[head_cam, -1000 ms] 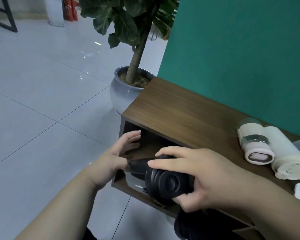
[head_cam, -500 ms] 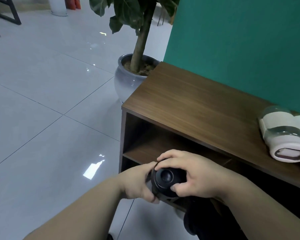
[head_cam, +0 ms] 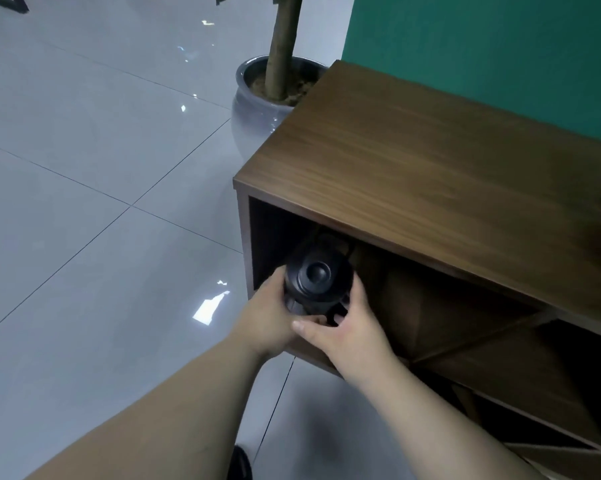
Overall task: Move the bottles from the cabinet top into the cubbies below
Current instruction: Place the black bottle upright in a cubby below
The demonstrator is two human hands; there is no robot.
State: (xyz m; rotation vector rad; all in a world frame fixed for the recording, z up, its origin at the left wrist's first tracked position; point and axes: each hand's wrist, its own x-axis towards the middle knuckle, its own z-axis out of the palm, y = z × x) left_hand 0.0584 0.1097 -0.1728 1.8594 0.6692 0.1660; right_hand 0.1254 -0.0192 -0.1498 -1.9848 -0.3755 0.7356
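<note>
Both hands grasping black bottle [head_cam: 318, 277] at mouth of top-left cubby [head_cam: 275, 233]: L hand [head_cam: 271, 317] at 8 o'clock, R hand [head_cam: 347, 327] at 5 o'clock. Cabinet [head_cam: 413, 174] top above.

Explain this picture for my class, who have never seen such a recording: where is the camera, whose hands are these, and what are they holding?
The camera sits on a person's head, looking forward and down, so the arms reach in from the bottom. No machine is involved. The left hand and right hand together grip a black bottle, its round end facing us, at the mouth of the top left cubby of a wooden cabinet. The visible part of the cabinet's top is nearly bare. Behind it stand a potted plant and a green wall.
</note>
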